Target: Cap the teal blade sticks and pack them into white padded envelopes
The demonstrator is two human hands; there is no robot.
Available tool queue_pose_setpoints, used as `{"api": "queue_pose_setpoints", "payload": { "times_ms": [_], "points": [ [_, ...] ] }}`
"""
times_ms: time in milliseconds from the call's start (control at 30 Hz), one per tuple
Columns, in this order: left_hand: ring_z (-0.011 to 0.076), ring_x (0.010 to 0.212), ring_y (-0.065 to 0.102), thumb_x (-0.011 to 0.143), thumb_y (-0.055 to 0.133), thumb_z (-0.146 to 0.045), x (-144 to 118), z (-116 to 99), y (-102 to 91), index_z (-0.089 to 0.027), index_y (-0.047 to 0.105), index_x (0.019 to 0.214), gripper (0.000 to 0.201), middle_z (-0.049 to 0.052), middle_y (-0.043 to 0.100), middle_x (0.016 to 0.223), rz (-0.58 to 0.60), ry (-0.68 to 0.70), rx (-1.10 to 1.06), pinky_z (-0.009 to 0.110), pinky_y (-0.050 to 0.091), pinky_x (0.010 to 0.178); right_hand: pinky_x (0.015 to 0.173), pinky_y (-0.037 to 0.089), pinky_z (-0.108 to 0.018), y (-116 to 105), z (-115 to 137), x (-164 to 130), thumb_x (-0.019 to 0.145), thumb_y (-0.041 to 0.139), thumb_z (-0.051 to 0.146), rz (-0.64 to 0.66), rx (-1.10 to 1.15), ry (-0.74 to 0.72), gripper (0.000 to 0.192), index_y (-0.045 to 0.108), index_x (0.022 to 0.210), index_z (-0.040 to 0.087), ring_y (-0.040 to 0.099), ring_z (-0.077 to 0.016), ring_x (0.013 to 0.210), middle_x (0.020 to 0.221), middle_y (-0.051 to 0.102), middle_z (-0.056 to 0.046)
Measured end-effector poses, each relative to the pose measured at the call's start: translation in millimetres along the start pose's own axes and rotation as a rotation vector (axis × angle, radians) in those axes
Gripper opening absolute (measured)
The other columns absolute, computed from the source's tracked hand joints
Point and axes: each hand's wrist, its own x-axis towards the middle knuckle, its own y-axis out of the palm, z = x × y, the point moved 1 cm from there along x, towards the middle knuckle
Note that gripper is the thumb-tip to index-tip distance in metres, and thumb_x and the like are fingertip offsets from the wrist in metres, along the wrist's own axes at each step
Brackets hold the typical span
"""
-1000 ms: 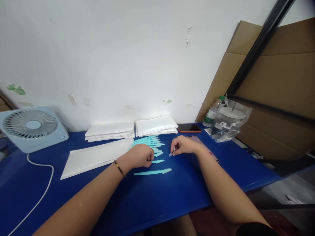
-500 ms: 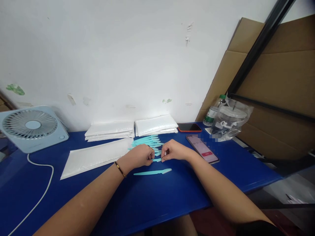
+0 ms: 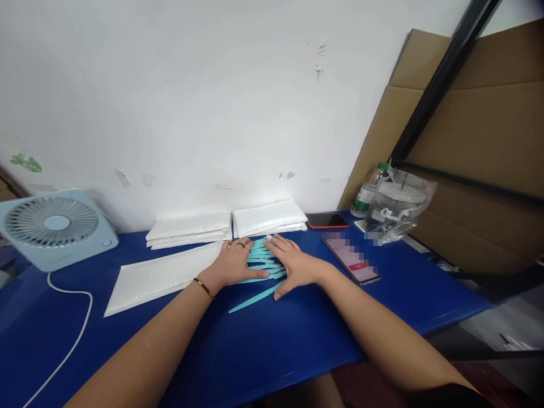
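Slim turquoise sticks [image 3: 264,259], smooth like moulded plastic and tapering along their length, lie in a loose, ribbed cluster on the blue desk [image 3: 255,354], between the person's two hands. The left hand [image 3: 235,264] is laid palm down at the cluster's left side, its fingers spread and its thumb stretched across the sticks; the right hand [image 3: 297,266] mirrors it, thumb and fingers wide apart. How firmly they press cannot be told. One single stick [image 3: 250,302] slants nearer the person, its pointed end to the left, its other end partly hidden by the right hand. A long, flat white packet [image 3: 159,277] with a slightly glossy surface extends left from the left hand. Behind the hands, two stacks of similar packets, left stack [image 3: 189,225] and right stack [image 3: 268,218], show layered, crinkled edges against the scuffed, matte white wall [image 3: 212,102].
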Motion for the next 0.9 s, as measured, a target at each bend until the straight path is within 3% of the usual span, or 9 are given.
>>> {"api": "queue_pose_setpoints", "payload": {
  "times_ms": [100,167,300,367,467,567,667,800,900],
  "points": [
    [0.0314,0.123,0.036,0.058,0.057,-0.073,-2,-8,-4.8,-0.020,0.039,0.129,0.091,0.013,0.046,0.131,0.067,0.088,-0.060,0.043,0.025,0.100,0.108,0.004,-0.051,-1,-5,2,0.056,0.071,0.060,0.000,0.008,0.027,0.117,0.006,0.146,0.022,0.001,-0.0341,0.138,0.152,0.006,-0.014],
    [0.0304,0.121,0.038,0.056,0.064,-0.066,-5,-15,-7.1,-0.020,0.043,0.125,0.086,0.011,0.048,0.128,0.103,0.137,-0.098,0.038,0.032,0.096,0.107,0.011,-0.051,-2,-5,2,0.060,0.069,0.058,0.006,-0.003,0.015,0.106,0.017,0.144,0.022,0.013,-0.0344,0.135,0.148,0.019,-0.014],
    [0.0247,0.107,0.048,0.072,0.057,-0.033,-9,-32,-6.4,-0.017,0.048,0.115,0.046,0.010,0.054,0.113,0.088,0.138,-0.075,0.031,0.040,0.086,0.089,0.037,-0.042,-5,2,1,0.070,0.066,0.044,-0.057,-0.074,-0.028,0.060,0.049,0.122,0.020,0.044,-0.0281,0.110,0.120,0.049,-0.011],
    [0.0231,0.098,0.052,0.075,0.049,-0.018,-10,-39,-4.3,-0.014,0.051,0.109,0.034,0.011,0.056,0.106,0.069,0.111,-0.002,0.032,0.041,0.084,0.079,0.042,-0.035,-5,7,2,0.073,0.062,0.031,-0.083,-0.115,-0.052,0.039,0.055,0.109,0.016,0.049,-0.0237,0.098,0.106,0.053,-0.010],
    [0.0227,0.088,0.056,0.072,0.047,-0.013,-8,-45,1.2,-0.013,0.053,0.097,0.026,0.011,0.059,0.095,0.089,0.049,0.060,0.032,0.043,0.078,0.071,0.043,-0.030,0,13,6,0.071,0.059,0.020,-0.069,-0.194,-0.062,0.027,0.055,0.097,0.013,0.052,-0.0201,0.085,0.095,0.055,-0.010],
    [0.0239,0.085,0.057,0.068,0.051,-0.015,-5,-47,8.5,-0.015,0.053,0.087,0.019,0.011,0.060,0.090,0.081,0.000,0.071,0.033,0.043,0.075,0.067,0.042,-0.029,4,18,10,0.068,0.059,0.019,-0.005,-0.310,-0.025,0.023,0.055,0.090,0.014,0.055,-0.0203,0.079,0.089,0.058,-0.009],
    [0.0243,0.085,0.058,0.070,0.052,-0.017,-4,-47,11.8,-0.016,0.053,0.083,0.013,0.010,0.060,0.090,0.006,-0.023,0.043,0.033,0.043,0.073,0.064,0.041,-0.028,-6,26,11,0.069,0.058,0.019,0.049,-0.426,0.016,0.021,0.056,0.089,0.015,0.058,-0.0217,0.080,0.089,0.061,-0.009],
    [0.0212,0.077,0.060,0.077,0.051,-0.022,-5,-49,0.7,-0.017,0.050,0.091,0.016,0.007,0.061,0.086,-0.123,-0.043,-0.197,0.030,0.043,0.066,0.065,0.041,-0.028,-54,52,5,0.069,0.061,0.024,0.037,-0.496,0.068,0.028,0.058,0.095,0.016,0.058,-0.0234,0.087,0.093,0.063,-0.008],
    [0.0181,0.073,0.059,0.078,0.049,-0.021,-6,-54,-13.6,-0.018,0.049,0.092,0.015,0.003,0.061,0.081,-0.337,-0.041,-0.451,0.027,0.042,0.063,0.071,0.042,-0.029,-102,84,-3,0.067,0.067,0.046,-0.155,-0.376,-0.040,0.060,0.050,0.119,0.020,0.056,-0.0235,0.093,0.109,0.060,-0.008]
  ]
}}
